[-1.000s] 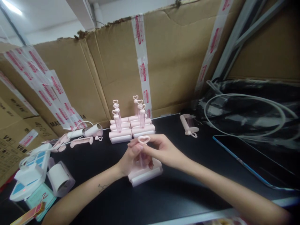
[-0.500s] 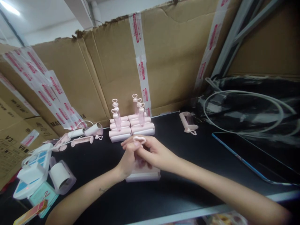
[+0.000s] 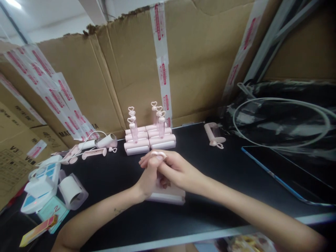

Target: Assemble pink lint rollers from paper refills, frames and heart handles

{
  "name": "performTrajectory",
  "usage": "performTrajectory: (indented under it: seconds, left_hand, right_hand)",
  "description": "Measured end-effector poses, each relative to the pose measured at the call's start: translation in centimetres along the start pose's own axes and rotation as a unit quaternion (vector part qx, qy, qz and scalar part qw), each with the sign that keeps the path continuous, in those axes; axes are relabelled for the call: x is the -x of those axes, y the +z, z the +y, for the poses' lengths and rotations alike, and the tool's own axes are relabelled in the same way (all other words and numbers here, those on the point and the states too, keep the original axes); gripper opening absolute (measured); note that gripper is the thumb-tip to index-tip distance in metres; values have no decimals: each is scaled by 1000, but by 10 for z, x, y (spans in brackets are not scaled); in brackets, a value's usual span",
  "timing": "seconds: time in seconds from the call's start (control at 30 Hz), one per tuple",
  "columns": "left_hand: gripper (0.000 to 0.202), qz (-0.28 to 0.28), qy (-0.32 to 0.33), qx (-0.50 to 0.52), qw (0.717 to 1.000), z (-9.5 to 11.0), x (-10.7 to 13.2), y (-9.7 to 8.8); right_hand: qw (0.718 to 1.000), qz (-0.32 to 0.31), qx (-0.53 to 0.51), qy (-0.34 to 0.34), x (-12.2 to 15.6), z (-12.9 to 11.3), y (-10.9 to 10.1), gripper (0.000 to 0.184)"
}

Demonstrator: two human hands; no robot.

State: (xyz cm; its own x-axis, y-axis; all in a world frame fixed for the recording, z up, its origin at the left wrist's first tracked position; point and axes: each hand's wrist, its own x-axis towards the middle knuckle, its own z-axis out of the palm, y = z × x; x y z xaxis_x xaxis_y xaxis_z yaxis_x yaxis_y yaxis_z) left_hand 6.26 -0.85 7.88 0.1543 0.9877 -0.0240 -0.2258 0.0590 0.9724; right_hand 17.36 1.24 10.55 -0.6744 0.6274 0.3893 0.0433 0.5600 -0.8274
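Observation:
Both hands meet at mid-table around the handle of a pink T-shaped lint roller (image 3: 170, 197), whose white-edged head lies low against the black table. My left hand (image 3: 150, 175) is closed around the handle, thumb near the heart-shaped end (image 3: 159, 154). From the other side my right hand (image 3: 174, 168) wraps over it, and its fingers partly overlap the left ones. Most of the handle is hidden by the fingers. Just beyond stand several matching lint rollers (image 3: 162, 142) in two columns, handles upright with heart-shaped ends.
A folded pink roller (image 3: 210, 134) lies at right, near a black-framed tablet-like panel (image 3: 288, 178) and a coiled white cable (image 3: 233, 120). Leftward are loose roller parts (image 3: 94, 153), a white roll (image 3: 70, 191), a power strip (image 3: 54, 169) and a teal box (image 3: 54, 211). Cardboard (image 3: 199, 63) walls the back.
The view has shifted slightly, so the scene sits a little differently. Both hands stay closed around the handle; the lint roller's head appears slightly turned, its right end lower.

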Motion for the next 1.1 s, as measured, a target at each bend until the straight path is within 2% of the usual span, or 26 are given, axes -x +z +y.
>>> performTrajectory:
  seconds: [0.17, 0.4, 0.67, 0.8, 0.97, 1.03, 1.1]
  left_hand:
    - [33, -33, 21, 11, 999, -8, 1, -3]
    - [32, -84, 37, -30, 995, -7, 2, -8]
    - [38, -110, 34, -26, 993, -11, 0, -9]
    - [30, -60, 43, 15, 997, -11, 3, -4]
    - [25, -42, 29, 21, 998, -14, 6, -3]
    - [26, -20, 45, 25, 998, -19, 4, -5]
    - [27, 2, 58, 23, 998, -24, 1, -7]
  right_hand:
    - [999, 9, -17, -30, 6, 6, 3, 32]
    - [997, 35, 11, -71, 6, 0, 4, 29]
    - [998, 24, 21, -53, 5, -1, 3, 31]
    - [996, 22, 47, -66, 6, 6, 3, 33]
    - [986, 17, 83, -145, 8, 10, 5, 26]
    - [978, 30, 102, -177, 7, 12, 6, 23]
    - [975, 45, 118, -181, 5, 13, 6, 22]
